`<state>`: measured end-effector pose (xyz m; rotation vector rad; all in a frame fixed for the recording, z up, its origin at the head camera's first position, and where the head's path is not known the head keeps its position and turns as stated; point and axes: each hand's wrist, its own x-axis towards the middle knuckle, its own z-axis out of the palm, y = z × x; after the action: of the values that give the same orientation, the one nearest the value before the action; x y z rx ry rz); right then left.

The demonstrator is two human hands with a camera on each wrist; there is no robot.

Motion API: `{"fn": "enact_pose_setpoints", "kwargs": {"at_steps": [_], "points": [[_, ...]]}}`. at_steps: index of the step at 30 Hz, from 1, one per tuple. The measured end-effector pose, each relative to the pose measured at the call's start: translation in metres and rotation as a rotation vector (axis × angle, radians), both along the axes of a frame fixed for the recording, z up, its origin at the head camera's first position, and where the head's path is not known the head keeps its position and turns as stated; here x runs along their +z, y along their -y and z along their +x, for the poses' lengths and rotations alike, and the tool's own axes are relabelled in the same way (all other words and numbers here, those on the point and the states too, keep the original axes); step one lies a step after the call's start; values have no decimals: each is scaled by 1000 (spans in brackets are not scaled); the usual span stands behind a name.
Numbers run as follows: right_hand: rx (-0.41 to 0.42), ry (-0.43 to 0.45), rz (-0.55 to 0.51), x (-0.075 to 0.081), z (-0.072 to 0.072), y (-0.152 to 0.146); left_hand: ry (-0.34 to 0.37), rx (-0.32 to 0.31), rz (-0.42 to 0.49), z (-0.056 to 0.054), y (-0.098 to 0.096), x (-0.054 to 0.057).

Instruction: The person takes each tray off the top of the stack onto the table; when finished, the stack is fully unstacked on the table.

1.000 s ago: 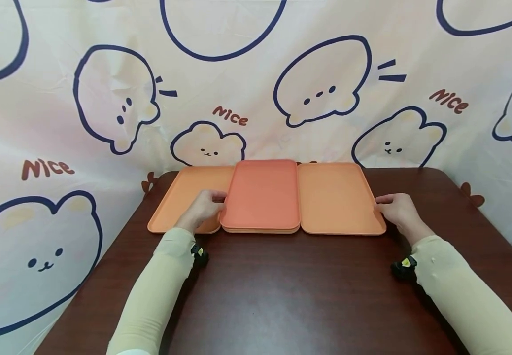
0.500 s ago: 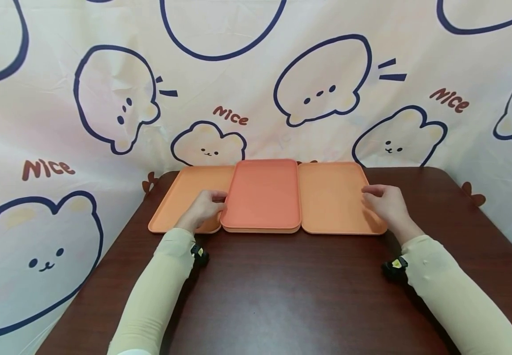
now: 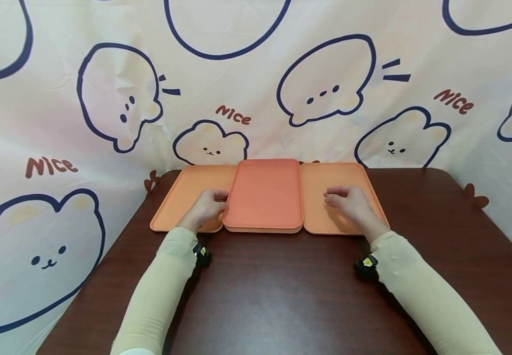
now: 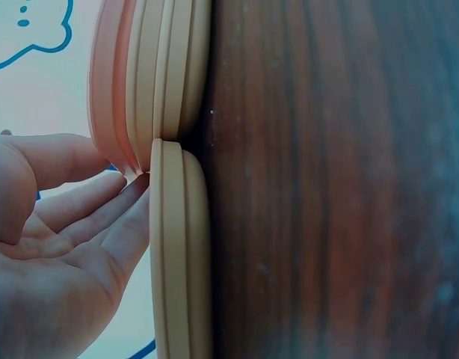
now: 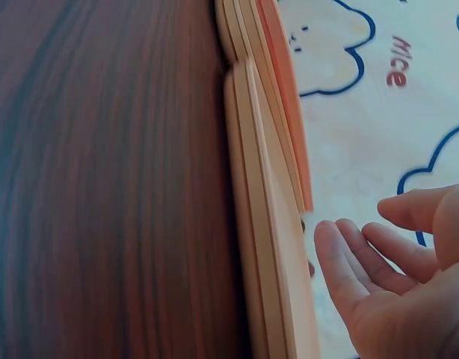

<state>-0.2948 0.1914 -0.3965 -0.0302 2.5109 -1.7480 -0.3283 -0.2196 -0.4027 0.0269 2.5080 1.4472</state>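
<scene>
A stack of rectangular trays stands mid-table, its top one a red tray [image 3: 266,195] with paler orange trays under it. An orange tray [image 3: 185,195] lies flat on the left, another orange tray [image 3: 326,177] on the right. My left hand [image 3: 204,209] reaches over the left tray. Its thumb and fairly straight fingers [image 4: 80,202] touch the stack's left edge, near the red rim. My right hand [image 3: 354,203] is held over the right orange tray, fingers pointing left with nothing between them. In the right wrist view, its fingers [image 5: 349,262] stand apart from the tray.
A dark brown wooden table [image 3: 260,291] carries the trays near its far edge. Behind and beside it hangs a pale sheet [image 3: 118,29] printed with bear outlines. Both wrists wear black devices [image 3: 366,265].
My right hand has moved left, from the right tray's outer edge to over its middle. My left hand stays at the stack's edge, and the trays have not moved.
</scene>
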Motion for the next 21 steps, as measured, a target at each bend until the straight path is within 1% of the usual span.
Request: {"fn": "enact_pose_setpoints", "kwargs": {"at_steps": [5,10,17,21], "points": [[41,-14,-46,-4,-3,23,-4,-4,-5,0,0,0],[57,27,-79,-7,-6,38,-22,-12,-16,0,0,-1],[53,77,12,-12,-11,56,-18,-6,-16,2,-1,-1],[39,104,71,-12,-14,64,-15,-3,-13,2,0,-1]]}}
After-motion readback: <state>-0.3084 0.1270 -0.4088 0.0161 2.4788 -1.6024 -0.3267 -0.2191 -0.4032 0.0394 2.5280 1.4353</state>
